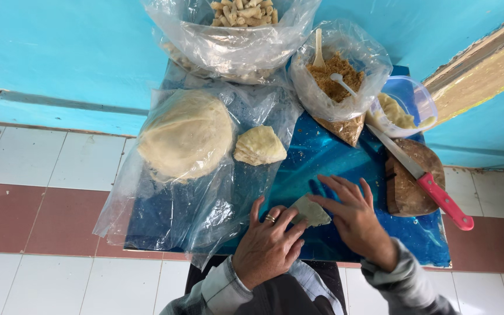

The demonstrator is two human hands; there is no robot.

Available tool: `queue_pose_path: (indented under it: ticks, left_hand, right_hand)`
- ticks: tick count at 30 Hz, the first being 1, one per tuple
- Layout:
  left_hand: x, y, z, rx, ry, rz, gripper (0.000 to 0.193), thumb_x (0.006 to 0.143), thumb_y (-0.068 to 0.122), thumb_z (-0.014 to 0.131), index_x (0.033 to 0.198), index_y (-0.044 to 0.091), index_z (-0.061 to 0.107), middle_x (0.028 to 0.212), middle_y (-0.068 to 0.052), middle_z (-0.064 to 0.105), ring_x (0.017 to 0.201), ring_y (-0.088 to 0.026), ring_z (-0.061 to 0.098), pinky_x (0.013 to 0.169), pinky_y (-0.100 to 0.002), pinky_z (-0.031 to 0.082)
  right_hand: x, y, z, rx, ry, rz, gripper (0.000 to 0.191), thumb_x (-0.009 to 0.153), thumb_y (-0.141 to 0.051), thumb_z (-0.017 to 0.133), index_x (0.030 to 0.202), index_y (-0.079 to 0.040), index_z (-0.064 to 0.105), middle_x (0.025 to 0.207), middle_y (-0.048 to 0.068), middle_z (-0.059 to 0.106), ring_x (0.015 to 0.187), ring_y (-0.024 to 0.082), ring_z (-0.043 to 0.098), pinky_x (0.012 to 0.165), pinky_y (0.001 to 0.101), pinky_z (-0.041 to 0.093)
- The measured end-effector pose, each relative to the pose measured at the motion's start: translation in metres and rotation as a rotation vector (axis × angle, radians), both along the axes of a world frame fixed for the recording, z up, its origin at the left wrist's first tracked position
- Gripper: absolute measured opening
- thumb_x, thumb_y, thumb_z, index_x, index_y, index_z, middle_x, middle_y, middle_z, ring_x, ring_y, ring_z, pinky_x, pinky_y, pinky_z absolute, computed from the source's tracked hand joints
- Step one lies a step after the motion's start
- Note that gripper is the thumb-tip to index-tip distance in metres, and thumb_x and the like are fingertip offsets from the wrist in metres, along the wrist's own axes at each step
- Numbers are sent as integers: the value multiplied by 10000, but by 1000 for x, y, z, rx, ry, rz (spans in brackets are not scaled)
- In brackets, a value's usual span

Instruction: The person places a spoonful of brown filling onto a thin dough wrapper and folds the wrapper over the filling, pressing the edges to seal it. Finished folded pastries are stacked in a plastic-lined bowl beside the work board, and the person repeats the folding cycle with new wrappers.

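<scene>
Pale dough sheet (311, 211) between both hands

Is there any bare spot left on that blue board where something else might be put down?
Yes: the blue board is bare between the small dough piece, the brown block with the red-handled knife, and the right hand. Another bare strip lies at the near right corner. The far edge is crowded with bags and a bowl; plastic sheeting covers the left.
</scene>
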State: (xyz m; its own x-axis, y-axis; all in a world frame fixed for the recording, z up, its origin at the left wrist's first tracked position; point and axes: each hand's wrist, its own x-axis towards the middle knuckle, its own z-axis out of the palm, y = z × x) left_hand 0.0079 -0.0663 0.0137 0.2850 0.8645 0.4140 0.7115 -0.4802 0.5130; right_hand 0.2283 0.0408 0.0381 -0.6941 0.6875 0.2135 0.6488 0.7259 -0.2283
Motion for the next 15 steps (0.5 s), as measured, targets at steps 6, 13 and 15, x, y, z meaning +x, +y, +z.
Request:
queue_pose_path:
  ticks: [6, 13, 15]
  left_hand:
    - [1, 0, -5, 19, 6, 6, 379, 932, 273, 688, 1258, 82, 660, 1271, -120, 546, 1163, -299, 545, 1162, -691, 200]
    - [1, 0, -6, 25, 6, 3, 391, 926, 276, 696, 1259, 74, 656, 1264, -119, 545, 1163, -302, 543, 1151, -693, 204]
    - [0, 0, -4, 23, 9, 5, 388, 914, 272, 701, 1247, 77, 659, 1266, -115, 549, 1170, -302, 546, 1153, -688, 209]
  right_hand:
    - [-16, -26, -4, 284, -177, -100, 626, 774, -63, 658, 1345, -320, 662, 1523, 49, 506, 1381, 314, 467, 1163, 671, 187]
    - [-8, -16, -1, 335, -144, -113, 586, 817, -21, 662, 1343, -280, 672, 1542, 63, 498, 1401, 319, 448, 1170, 662, 206]
    - [-13, -18, -6, 272, -63, -117, 599, 808, 12, 654, 1327, -284, 676, 1544, 57, 495, 1410, 309, 442, 1188, 651, 206]
